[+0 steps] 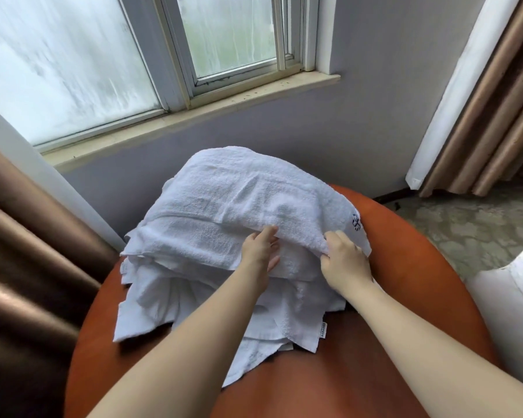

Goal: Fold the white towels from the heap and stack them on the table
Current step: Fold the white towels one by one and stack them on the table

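Observation:
A heap of white towels [212,285] lies on a round orange table [405,254]. On top of it lies a folded white towel [239,200] with a dark embroidered mark near its right corner. My left hand [258,251] reaches under this towel's near edge, its fingers straight and partly hidden by the cloth. My right hand [344,260] pinches the same near edge at its right part, fingers curled over the fabric. Loose towel corners, one with a small label, hang out below the hands toward me.
A grey wall with a window and sill [194,113] stands behind the table. Brown curtains hang at the left [27,267] and at the right [495,116]. A white object [514,297] sits at the right edge, beside patterned floor [465,224].

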The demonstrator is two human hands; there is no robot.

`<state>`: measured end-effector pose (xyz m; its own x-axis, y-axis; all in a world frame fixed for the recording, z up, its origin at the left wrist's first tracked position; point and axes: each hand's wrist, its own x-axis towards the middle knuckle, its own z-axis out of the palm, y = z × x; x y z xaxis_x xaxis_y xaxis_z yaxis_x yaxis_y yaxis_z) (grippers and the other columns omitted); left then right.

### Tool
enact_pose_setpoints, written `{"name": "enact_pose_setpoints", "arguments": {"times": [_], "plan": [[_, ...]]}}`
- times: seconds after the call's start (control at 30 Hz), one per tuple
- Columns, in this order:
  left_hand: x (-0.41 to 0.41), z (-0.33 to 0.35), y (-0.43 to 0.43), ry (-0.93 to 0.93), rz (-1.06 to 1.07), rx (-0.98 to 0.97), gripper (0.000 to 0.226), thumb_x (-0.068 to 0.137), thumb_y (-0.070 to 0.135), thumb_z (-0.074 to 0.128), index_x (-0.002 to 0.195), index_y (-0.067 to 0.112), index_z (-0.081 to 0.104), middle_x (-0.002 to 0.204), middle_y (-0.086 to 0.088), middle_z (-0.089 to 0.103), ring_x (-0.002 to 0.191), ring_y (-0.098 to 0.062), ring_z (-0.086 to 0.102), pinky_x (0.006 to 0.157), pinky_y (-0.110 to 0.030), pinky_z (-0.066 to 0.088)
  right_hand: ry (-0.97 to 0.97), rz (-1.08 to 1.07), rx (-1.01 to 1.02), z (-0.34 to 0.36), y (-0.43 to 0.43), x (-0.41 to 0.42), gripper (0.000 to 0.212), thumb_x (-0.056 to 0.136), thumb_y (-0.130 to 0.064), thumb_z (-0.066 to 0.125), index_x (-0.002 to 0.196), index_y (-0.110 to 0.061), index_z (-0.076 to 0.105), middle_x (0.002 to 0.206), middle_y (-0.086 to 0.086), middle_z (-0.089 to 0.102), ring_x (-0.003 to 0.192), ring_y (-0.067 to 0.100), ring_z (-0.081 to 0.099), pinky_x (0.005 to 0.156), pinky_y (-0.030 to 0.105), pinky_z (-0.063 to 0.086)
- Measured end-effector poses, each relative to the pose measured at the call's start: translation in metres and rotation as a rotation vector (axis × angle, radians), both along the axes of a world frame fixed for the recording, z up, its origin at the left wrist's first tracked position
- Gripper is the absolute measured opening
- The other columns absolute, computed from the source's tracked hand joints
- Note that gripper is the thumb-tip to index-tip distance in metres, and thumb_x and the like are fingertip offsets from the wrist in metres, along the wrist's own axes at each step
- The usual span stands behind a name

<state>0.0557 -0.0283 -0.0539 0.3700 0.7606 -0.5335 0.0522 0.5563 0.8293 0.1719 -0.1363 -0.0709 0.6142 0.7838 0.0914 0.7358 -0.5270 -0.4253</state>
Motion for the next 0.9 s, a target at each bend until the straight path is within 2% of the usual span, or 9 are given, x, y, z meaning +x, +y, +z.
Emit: {"name": "enact_pose_setpoints", "arguments": {"times": [0.1,0.2,0.33,0.43,0.5,0.57,0.67,0.83,0.9], "plan": [[0.005,0.001,-0.009,-0.04,-0.08,-0.039,0.023,0.088,0.032,0.068,0.098,0.014,0.057,0.096,0.0,0.063,0.088,-0.011,0.061,0.089,-0.033,0.046,0.028,0.105,0.073,0.012,-0.001,-0.011,0.014,0.09,-0.008,0.048,0.084,-0.011,0.037,0.09,0.003,0.042,0.09,0.036,0.055,0.067,0.034,0.033],[0.006,0.009,-0.019,-0.104,-0.098,-0.087,0.036,0.079,0.028,0.077,0.1,0.009,0.054,0.079,-0.002,0.06,0.07,-0.014,0.06,0.072,-0.032,0.052,0.089,0.251,0.114,0.022,-0.003,-0.027,0.019,0.087,-0.006,0.05,0.077,-0.015,0.037,0.086,0.001,0.042,0.085,0.034,0.054,0.064,0.035,0.032],[-0.005,0.003,-0.024,-0.131,-0.054,-0.091,0.067,0.065,0.011,0.074,0.125,-0.008,0.049,0.105,-0.024,0.057,0.073,-0.031,0.064,0.055,-0.035,0.054,0.349,0.448,0.139,0.022,-0.013,-0.047,0.015,0.08,-0.02,0.058,0.073,-0.006,0.056,0.081,0.009,0.058,0.08,0.028,0.057,0.071,0.041,0.046],[-0.024,0.003,-0.023,-0.118,0.037,-0.018,0.033,0.077,-0.009,0.052,0.109,-0.008,0.06,0.092,-0.027,0.063,0.07,-0.033,0.065,0.059,-0.035,0.057,0.712,0.186,0.418,0.027,-0.015,-0.046,0.036,0.077,-0.035,0.058,0.078,-0.001,0.069,0.08,0.016,0.068,0.077,0.023,0.061,0.074,0.033,0.048],[-0.039,0.002,-0.021,-0.183,0.039,-0.037,0.043,0.073,-0.009,0.05,0.115,-0.005,0.061,0.099,-0.028,0.063,0.073,-0.035,0.065,0.062,-0.04,0.058,0.688,-0.103,0.488,0.023,-0.015,-0.034,0.019,0.083,-0.024,0.062,0.093,-0.009,0.069,0.09,0.008,0.068,0.089,0.017,0.061,0.077,0.025,0.045],[-0.05,0.009,-0.022,-0.174,-0.01,-0.067,0.039,0.073,-0.005,0.05,0.107,-0.005,0.067,0.099,-0.027,0.062,0.07,-0.035,0.064,0.065,-0.041,0.056,0.623,-0.259,0.333,0.011,-0.015,-0.018,0.045,0.084,-0.018,0.065,0.128,-0.014,0.055,0.125,0.004,0.057,0.12,0.02,0.05,0.096,0.027,0.041],[-0.066,0.019,-0.026,-0.187,-0.06,-0.073,0.033,0.082,-0.001,0.043,0.075,0.003,0.075,0.077,-0.017,0.067,0.061,-0.03,0.063,0.069,-0.037,0.052,0.627,-0.286,0.182,-0.006,-0.017,-0.007,0.08,0.078,-0.023,0.068,0.148,-0.019,0.03,0.147,0.005,0.036,0.137,0.025,0.031,0.111,0.042,0.032],[-0.088,0.025,-0.028,-0.334,-0.11,-0.126,0.031,0.087,0.006,0.04,0.086,0.004,0.071,0.075,-0.015,0.068,0.062,-0.028,0.066,0.062,-0.032,0.055,0.7,-0.267,0.094,-0.019,-0.024,-0.008,0.112,0.054,-0.03,0.073,0.15,-0.019,0.016,0.151,0.006,0.033,0.138,0.028,0.031,0.111,0.046,0.033],[-0.092,0.025,-0.03,-0.361,-0.127,-0.131,0.028,0.083,0.009,0.046,0.091,0.004,0.072,0.08,-0.015,0.069,0.068,-0.029,0.067,0.068,-0.033,0.056,0.637,-0.174,0.104,-0.023,-0.026,-0.015,0.099,0.056,-0.025,0.071,0.145,-0.024,0.026,0.143,0.001,0.041,0.134,0.027,0.037,0.107,0.045,0.038]]}}
